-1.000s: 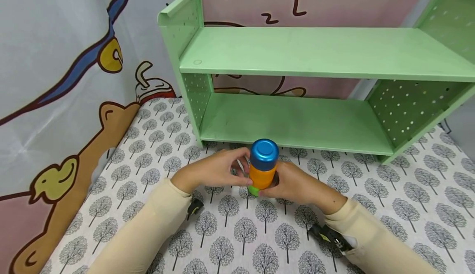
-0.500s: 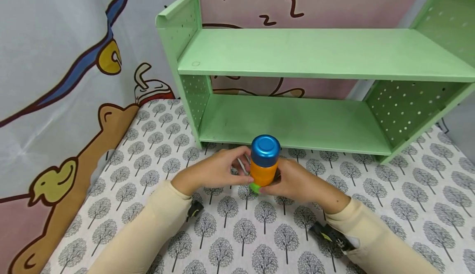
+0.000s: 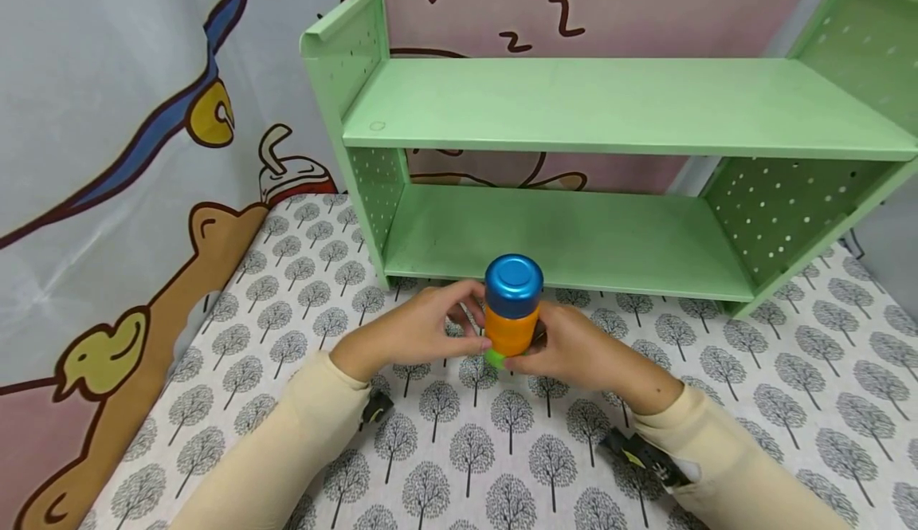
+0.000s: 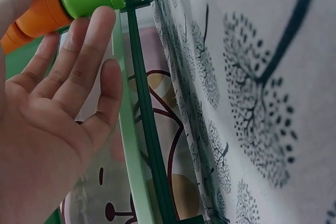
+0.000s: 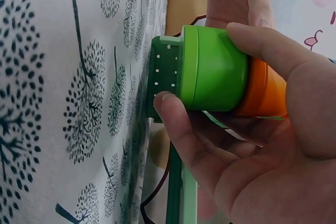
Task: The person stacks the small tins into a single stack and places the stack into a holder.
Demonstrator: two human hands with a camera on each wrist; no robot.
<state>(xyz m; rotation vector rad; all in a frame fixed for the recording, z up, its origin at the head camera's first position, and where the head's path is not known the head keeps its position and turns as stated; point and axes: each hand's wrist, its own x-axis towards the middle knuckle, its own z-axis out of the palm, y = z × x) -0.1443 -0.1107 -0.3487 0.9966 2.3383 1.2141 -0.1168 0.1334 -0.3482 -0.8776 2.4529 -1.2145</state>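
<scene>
Hand, left (image 3: 430, 323): 1; grip loosely spread, touching container (image 3: 512, 307) | container, blue over orange over green: 1; long axis near upright, between hands, in front of shelf unit (image 3: 610, 107) | hand, right (image 3: 574, 351): 1; nearer, grip pinching container low down | shelf unit, green: 1; 2 boards (image 3: 574, 235).

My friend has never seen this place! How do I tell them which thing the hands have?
Start with the big pale-green shelf standing on the tree-print cloth. Just in front of it, between the left hand and right hand, find a round tower. Unlike the plain shelf, it's shiny blue on top, orange in the middle and bright green below.
</scene>
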